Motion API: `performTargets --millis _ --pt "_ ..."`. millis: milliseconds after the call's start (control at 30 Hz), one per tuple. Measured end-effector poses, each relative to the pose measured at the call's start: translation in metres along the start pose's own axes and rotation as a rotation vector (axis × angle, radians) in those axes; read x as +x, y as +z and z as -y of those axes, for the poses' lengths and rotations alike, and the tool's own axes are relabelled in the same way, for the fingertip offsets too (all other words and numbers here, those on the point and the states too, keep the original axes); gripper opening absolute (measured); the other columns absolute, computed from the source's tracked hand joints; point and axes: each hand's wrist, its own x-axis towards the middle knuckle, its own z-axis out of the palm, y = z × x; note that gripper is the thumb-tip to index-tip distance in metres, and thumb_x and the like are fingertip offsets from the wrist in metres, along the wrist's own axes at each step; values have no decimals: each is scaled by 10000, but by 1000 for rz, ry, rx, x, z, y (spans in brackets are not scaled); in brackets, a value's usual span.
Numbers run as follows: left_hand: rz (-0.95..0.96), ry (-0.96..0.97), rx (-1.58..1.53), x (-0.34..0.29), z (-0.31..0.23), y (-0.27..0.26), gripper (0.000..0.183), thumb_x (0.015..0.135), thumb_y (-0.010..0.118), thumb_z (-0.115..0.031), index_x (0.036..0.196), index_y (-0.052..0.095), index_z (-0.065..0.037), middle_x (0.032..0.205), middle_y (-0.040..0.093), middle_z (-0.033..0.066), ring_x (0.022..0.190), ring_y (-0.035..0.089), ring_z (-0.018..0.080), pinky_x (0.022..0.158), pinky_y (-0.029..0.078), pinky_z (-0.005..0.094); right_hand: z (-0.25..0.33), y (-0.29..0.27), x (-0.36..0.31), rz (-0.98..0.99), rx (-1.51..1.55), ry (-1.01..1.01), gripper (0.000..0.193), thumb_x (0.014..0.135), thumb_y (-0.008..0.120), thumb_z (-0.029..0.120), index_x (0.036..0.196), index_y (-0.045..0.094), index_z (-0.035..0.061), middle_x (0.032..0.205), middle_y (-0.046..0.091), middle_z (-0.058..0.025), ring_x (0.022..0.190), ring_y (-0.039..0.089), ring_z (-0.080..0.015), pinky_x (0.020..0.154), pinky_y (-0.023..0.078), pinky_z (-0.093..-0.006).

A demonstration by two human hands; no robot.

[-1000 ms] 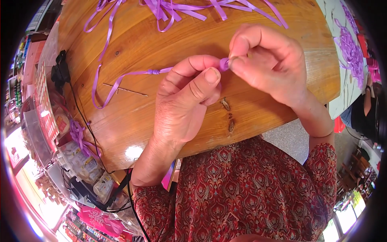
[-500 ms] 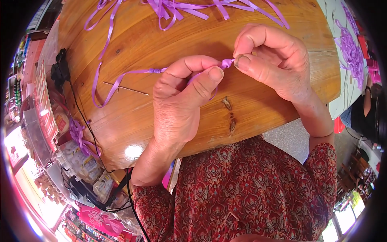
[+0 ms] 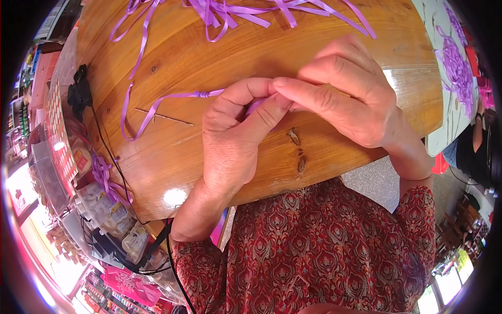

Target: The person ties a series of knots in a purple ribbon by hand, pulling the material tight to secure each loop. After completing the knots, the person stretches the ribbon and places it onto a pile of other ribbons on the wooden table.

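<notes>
A narrow purple ribbon (image 3: 175, 96) runs from the left across the wood into my left hand (image 3: 232, 131), which is closed on it between thumb and forefinger. A small knot in the ribbon shows just left of that hand. My right hand (image 3: 350, 97) meets the left at the fingertips, its forefinger and thumb pinched together over the ribbon's end. The fingers hide that end and the knot between them. A thin brown stick or pin (image 3: 166, 117) lies on the table under the ribbon.
The wooden table (image 3: 366, 167) has a heap of purple ribbons (image 3: 225, 13) at its far edge. More purple ribbon (image 3: 454, 65) lies on a white table at right. A black cable (image 3: 112, 152) and packets (image 3: 107, 206) are at left. Another person (image 3: 473, 141) is at far right.
My right hand has turned over and moved left, its fingers now covering the ribbon knot that showed between the hands. The left hand has barely shifted.
</notes>
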Motion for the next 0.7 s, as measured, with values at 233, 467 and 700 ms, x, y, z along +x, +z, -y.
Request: performTargets --millis 233,467,700 --pt "-72 226 639 0 0 2 50 815 638 3 861 628 -13 764 616 6 663 534 60 581 442 210 -5 -5 -11 74 -157 -20 269 585 667 109 830 651 -2 756 552 -43 670 517 -199 607 385 -322" --pt "-13 401 810 -5 -3 5 88 771 667 15 834 632 -35 687 562 16 585 491 89 522 385 212 2 -15 -9 41 -111 -30 275 544 700 77 802 657 -7 743 561 -72 644 508 -219 593 388 -338" --pt "18 271 618 -5 2 2 69 822 635 18 882 642 -15 738 583 -28 634 469 14 554 364 160 4 -12 -12 109 28 113 260 619 755 47 857 659 2 782 575 -78 667 525 -227 595 408 -325"
